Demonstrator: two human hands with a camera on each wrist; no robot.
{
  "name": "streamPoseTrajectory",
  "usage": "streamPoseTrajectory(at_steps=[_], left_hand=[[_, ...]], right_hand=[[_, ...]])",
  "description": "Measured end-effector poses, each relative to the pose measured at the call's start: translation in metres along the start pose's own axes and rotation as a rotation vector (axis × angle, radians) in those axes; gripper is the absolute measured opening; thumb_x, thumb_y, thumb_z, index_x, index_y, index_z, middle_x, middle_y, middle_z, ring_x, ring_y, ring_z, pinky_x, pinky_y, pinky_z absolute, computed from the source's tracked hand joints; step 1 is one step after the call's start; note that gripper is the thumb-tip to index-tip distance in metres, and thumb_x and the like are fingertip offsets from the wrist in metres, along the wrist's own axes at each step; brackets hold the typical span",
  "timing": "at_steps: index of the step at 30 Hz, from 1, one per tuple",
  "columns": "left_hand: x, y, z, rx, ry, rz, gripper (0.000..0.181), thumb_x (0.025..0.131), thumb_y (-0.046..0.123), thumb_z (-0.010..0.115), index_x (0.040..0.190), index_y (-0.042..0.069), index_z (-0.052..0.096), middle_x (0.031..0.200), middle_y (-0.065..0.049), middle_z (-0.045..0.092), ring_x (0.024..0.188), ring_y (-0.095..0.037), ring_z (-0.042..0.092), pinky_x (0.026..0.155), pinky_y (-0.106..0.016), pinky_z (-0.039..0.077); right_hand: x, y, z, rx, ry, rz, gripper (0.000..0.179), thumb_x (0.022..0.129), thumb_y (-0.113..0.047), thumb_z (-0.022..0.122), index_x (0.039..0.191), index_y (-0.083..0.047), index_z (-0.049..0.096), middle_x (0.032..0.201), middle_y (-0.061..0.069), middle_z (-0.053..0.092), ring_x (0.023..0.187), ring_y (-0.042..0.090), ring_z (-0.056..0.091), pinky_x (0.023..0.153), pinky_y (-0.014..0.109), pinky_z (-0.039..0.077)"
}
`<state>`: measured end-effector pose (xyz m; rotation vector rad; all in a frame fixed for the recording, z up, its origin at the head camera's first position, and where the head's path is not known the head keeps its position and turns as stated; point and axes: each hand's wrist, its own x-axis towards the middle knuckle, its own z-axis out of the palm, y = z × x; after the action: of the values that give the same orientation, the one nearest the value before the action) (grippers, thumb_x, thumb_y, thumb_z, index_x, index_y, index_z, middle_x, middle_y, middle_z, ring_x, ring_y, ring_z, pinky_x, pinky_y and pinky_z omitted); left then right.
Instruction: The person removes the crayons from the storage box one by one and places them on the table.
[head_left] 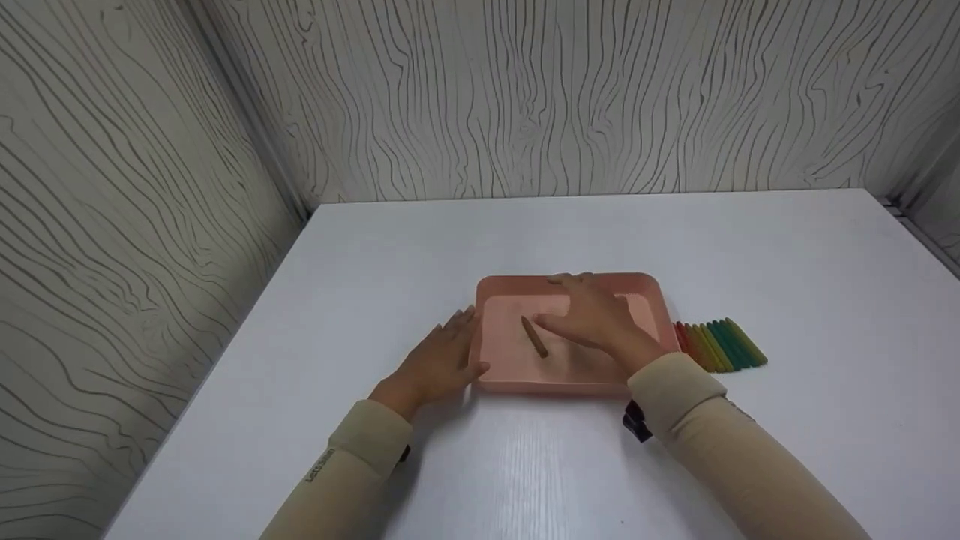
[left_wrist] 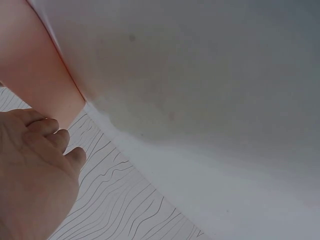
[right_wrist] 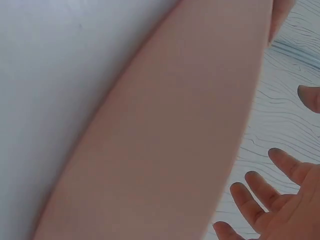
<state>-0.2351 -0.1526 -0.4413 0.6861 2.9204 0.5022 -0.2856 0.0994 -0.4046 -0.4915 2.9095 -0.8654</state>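
Observation:
A pink rectangular tray [head_left: 577, 388] sits on the white table, and a single brown crayon [head_left: 534, 336] lies slanted on its floor. My left hand [head_left: 439, 356] rests along the tray's left side with its fingers extended and thumb at the near left corner. In the left wrist view that hand [left_wrist: 37, 170] shows beside the tray's outer wall [left_wrist: 42, 65]. Over the tray's middle, just right of the crayon, my right hand [head_left: 592, 311] hangs with fingers spread and nothing held. The right wrist view shows its spread fingers [right_wrist: 250, 202] beyond the tray wall [right_wrist: 155, 120].
Several crayons [head_left: 720, 345] in red, orange, yellow and green lie side by side against the tray's right side, partly hidden by the right forearm. Wood-grain patterned panels [head_left: 555, 97] stand behind the table [head_left: 390, 247] and along its left.

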Motion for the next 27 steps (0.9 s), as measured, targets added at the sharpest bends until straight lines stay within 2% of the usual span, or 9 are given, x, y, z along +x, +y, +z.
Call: streamPoseTrajectory(at_steps=[4, 7, 12, 19, 27], left_hand=[[0.002, 0.000, 0.001, 0.013, 0.001, 0.001, 0.075, 0.098, 0.047, 0.041, 0.152, 0.002, 0.015, 0.158, -0.010, 0.012, 0.144, -0.026, 0.010, 0.113, -0.046, 0.016], [0.002, 0.001, 0.001, 0.018, -0.003, -0.004, 0.075, 0.098, 0.047, 0.041, 0.152, 0.002, 0.015, 0.158, -0.009, 0.012, 0.144, -0.025, 0.010, 0.113, -0.045, 0.016], [0.001, 0.002, 0.000, 0.015, -0.004, -0.003, 0.075, 0.098, 0.046, 0.042, 0.152, 0.001, 0.016, 0.158, -0.010, 0.012, 0.144, -0.026, 0.010, 0.113, -0.045, 0.016], [0.000, 0.000, 0.000, -0.003, -0.007, -0.021, 0.074, 0.098, 0.044, 0.044, 0.152, 0.003, 0.016, 0.158, -0.008, 0.011, 0.144, -0.024, 0.009, 0.114, -0.045, 0.014], [0.000, 0.002, -0.002, -0.004, -0.030, -0.049, 0.075, 0.098, 0.046, 0.044, 0.152, 0.004, 0.015, 0.159, -0.006, 0.009, 0.144, -0.023, 0.007, 0.114, -0.044, 0.012]], right_hand=[[0.001, -0.003, 0.010, -0.005, -0.029, 0.022, 0.070, 0.085, -0.049, 0.059, 0.144, -0.014, 0.043, 0.143, 0.013, 0.044, 0.126, 0.035, 0.043, 0.098, 0.068, 0.024], [0.002, -0.004, 0.016, -0.021, -0.032, 0.025, 0.071, 0.085, -0.053, 0.057, 0.143, -0.015, 0.044, 0.140, 0.009, 0.047, 0.123, 0.032, 0.046, 0.095, 0.066, 0.029], [0.003, -0.004, 0.025, -0.042, -0.016, 0.012, 0.067, 0.083, -0.051, 0.061, 0.139, -0.016, 0.048, 0.137, 0.003, 0.050, 0.122, 0.029, 0.047, 0.091, 0.064, 0.033], [0.001, -0.006, 0.031, -0.064, -0.019, -0.010, 0.069, 0.081, -0.045, 0.069, 0.138, -0.013, 0.049, 0.136, 0.009, 0.049, 0.118, 0.034, 0.049, 0.090, 0.060, 0.036], [-0.001, -0.006, 0.040, -0.095, -0.013, -0.024, 0.067, 0.080, -0.042, 0.072, 0.135, -0.011, 0.050, 0.121, 0.015, 0.052, 0.107, 0.035, 0.054, 0.083, 0.057, 0.043]])
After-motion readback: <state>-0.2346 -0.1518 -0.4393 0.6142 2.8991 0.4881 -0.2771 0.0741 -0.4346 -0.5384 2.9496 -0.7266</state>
